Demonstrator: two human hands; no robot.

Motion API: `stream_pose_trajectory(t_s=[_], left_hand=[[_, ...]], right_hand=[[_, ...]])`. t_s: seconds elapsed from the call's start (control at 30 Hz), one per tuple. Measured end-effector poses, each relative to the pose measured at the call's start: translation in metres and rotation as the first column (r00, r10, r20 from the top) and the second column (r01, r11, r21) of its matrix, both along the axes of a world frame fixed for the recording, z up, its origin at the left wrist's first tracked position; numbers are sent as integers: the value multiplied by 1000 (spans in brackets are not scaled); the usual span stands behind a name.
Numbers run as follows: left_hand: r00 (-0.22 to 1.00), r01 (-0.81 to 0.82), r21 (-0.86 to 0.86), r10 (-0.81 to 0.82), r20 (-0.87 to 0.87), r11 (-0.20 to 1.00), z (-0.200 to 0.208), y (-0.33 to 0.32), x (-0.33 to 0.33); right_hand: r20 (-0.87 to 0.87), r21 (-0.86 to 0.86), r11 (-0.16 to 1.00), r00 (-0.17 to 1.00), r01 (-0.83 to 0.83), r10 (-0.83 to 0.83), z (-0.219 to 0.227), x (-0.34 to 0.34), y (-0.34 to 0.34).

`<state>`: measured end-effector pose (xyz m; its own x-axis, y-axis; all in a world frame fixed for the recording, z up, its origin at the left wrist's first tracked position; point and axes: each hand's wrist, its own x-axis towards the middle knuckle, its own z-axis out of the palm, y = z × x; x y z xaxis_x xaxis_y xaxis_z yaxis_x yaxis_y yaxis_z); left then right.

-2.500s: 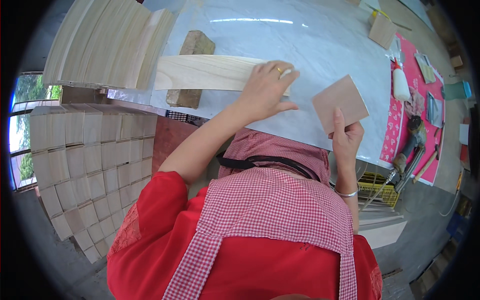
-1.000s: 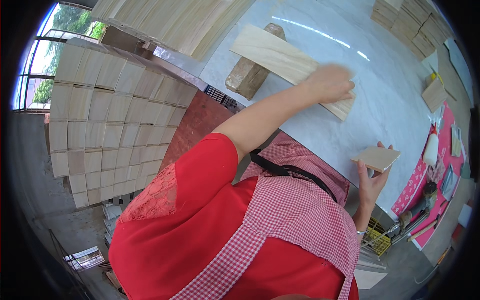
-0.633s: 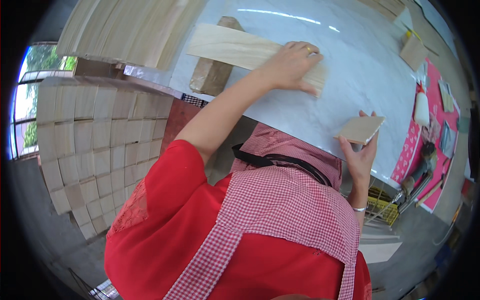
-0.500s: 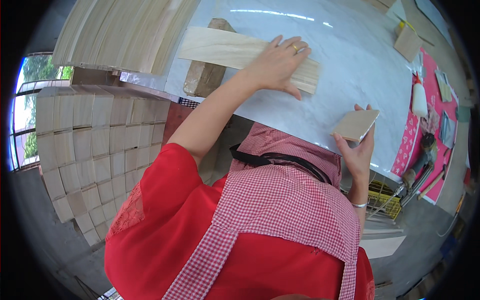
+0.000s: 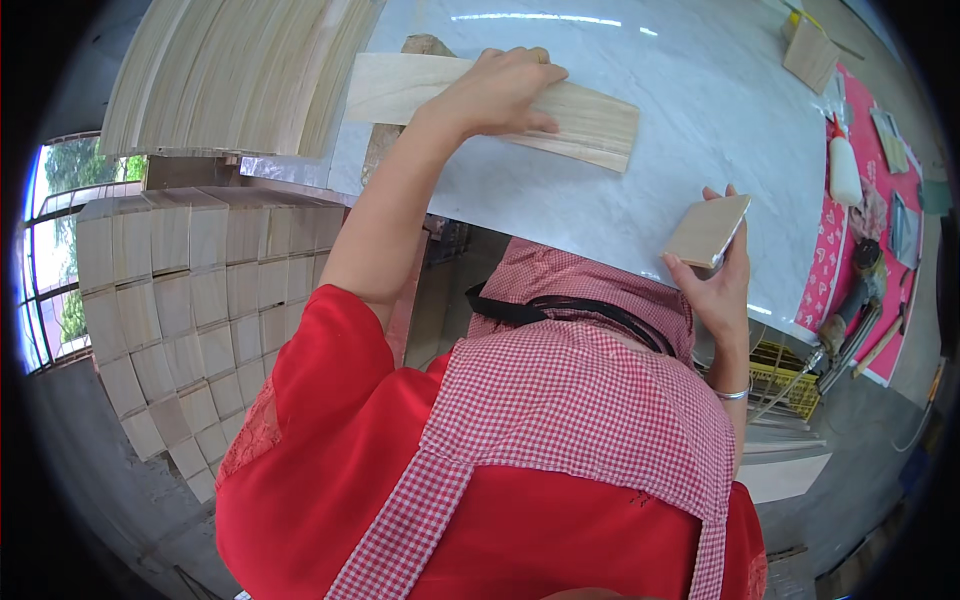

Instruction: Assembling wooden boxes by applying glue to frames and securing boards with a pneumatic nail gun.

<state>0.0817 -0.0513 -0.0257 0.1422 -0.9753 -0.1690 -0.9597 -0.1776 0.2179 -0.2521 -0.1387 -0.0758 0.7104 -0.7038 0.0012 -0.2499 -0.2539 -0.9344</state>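
Observation:
A pale wooden board [image 5: 590, 125] lies slantwise on the marbled white tabletop, its left part across a rough brown wooden block [image 5: 428, 45]. Over its middle is my left hand [image 5: 500, 92], fingers curled toward the far edge and thumb along the near edge, gripping the board. My right hand [image 5: 722, 290] holds a small flat tan panel [image 5: 708, 230] with a pale shiny edge, tilted above the table's near edge. The thumb is at its near corner and fingertips show behind it. My left forearm hides part of the block.
A tall row of stacked wooden boards [image 5: 235, 75] stands at far left, above piled wooden pieces [image 5: 180, 300]. At right, a white squeeze bottle [image 5: 843, 170] and a power tool [image 5: 862, 270] lie on pink cloth [image 5: 822, 270]. A tan square piece [image 5: 810, 55] sits farther back.
My left hand has slid left along the board, its fingers going from spread to curled. The board's right end has shifted slightly away from me. My right hand still holds the panel.

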Motion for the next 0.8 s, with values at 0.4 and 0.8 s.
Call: stream_pose_trajectory(t_s=[0.4, 0.8], left_hand=[[969, 213, -357, -150, 197, 909, 14, 17, -26], [954, 258, -469, -146, 262, 844, -28, 77, -83]], right_hand=[[-22, -61, 998, 1000, -8, 7, -1, 0, 0], [-17, -47, 999, 1000, -12, 11, -2, -1, 0]])
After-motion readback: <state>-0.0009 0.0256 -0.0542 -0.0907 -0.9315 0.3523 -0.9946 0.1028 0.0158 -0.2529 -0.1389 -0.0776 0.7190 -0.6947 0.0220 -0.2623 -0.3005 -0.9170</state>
